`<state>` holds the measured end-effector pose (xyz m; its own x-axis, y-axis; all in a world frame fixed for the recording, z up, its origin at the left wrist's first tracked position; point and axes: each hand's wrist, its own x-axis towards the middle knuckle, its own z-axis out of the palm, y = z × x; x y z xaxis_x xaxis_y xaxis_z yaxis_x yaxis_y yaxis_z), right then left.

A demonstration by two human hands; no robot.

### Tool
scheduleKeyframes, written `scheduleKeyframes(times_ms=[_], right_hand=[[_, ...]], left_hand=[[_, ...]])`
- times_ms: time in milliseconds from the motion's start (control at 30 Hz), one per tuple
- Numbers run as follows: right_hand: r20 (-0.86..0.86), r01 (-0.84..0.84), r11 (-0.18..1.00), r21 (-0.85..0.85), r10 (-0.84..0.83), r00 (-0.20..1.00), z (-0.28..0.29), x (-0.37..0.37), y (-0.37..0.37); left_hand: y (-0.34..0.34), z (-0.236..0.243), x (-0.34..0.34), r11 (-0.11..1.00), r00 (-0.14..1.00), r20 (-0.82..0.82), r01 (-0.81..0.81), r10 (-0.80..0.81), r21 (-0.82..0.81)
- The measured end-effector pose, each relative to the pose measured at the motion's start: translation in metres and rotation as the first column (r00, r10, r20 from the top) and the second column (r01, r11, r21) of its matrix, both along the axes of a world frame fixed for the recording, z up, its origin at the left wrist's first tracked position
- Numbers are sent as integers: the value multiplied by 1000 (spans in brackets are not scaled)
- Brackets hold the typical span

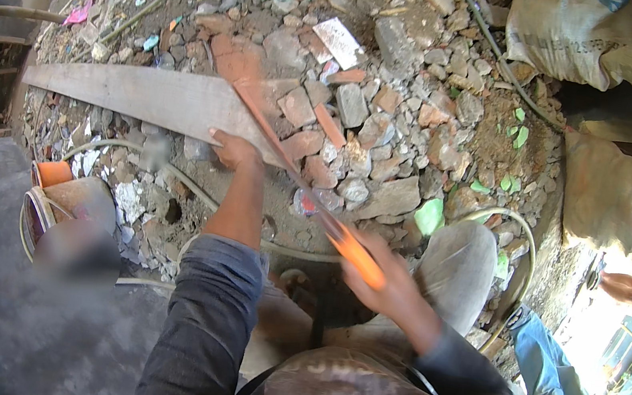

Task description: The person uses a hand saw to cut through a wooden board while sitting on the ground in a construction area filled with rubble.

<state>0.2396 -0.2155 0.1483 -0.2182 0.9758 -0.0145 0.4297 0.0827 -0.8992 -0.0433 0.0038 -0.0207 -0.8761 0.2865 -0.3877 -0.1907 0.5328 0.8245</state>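
Note:
A long grey wooden board (144,97) reaches from the far left to the middle, over the rubble. My left hand (239,154) grips its near edge close to the right end, thumb and fingers pressed against the wood. In my right hand (394,283) is a handsaw (356,253) with an orange and black handle, my fingers closed round it. The saw's blade slants up and left across the board's right end, just right of my left hand. Motion blurs the blade and right hand, so the depth of any cut cannot be made out.
Broken bricks and stones (353,106) cover the ground. A pale hose (523,218) curls around my knees. At the left lies a tipped bucket (81,201) on grey floor. Sacks (616,191) stand at the right, near another person's jeans-clad legs (553,376).

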Motion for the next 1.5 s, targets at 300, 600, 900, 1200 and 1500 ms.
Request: scheduleKeyframes(times_ms=[300,600,900,1200,1500], right_hand=[[-96,134,983,-128,-147,985,-61,-70,144],[-77,-1,991,-134,-9,997,19,40,-41],[-98,136,988,72,-128,987,-75,-75,90],[20,-58,992,113,56,998,-58,-10,28],[17,-5,995,100,3,1000,-54,-2,-26]], left_hand=[[13,-1,37,992,995,55,90,-86,-83],[6,4,4,997,999,-20,24,-25,-75],[3,-18,3,994,1000,4,25,-25,-108],[-2,-1,13,1000,1000,-6,15,-15,-8],[-3,-5,-20,997,1000,6,-26,26,-70]])
